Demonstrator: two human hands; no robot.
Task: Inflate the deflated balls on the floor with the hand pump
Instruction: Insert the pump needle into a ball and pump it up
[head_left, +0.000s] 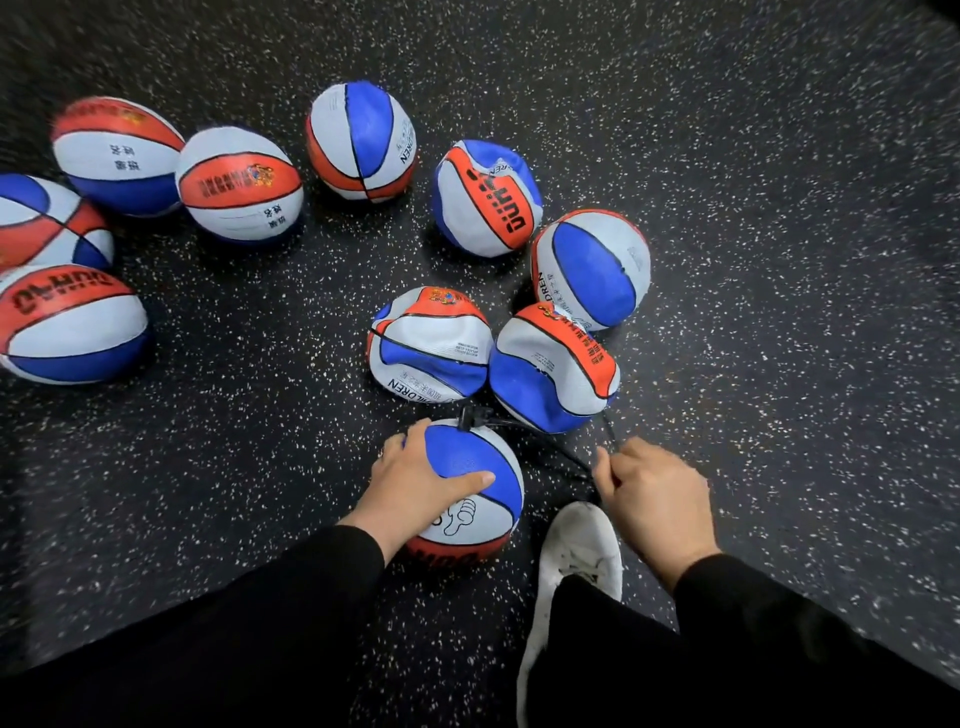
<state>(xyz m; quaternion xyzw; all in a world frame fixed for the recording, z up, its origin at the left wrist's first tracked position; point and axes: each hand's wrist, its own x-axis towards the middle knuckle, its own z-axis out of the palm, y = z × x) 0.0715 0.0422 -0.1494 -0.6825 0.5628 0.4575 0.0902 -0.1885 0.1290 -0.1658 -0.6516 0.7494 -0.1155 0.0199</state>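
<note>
A round red, white and blue ball (485, 496) rests on the floor just in front of me. My left hand (415, 480) lies over its left side, gripping it. A black hose (540, 444) with a needle fitting (470, 415) runs from the ball's top to my right hand (652, 499), which is closed around the pump handle; the pump body is mostly hidden. Several crumpled, deflated balls sit just beyond: one at centre (428, 345), one to its right (553, 369), two further back (488, 197) (592, 267).
Several rounder balls lie at the left (239, 184) (70, 325) and one at the back centre (361, 140). My white shoe (574, 566) stands on the dark speckled floor (779, 260) beside the pump. Open floor stretches to the right.
</note>
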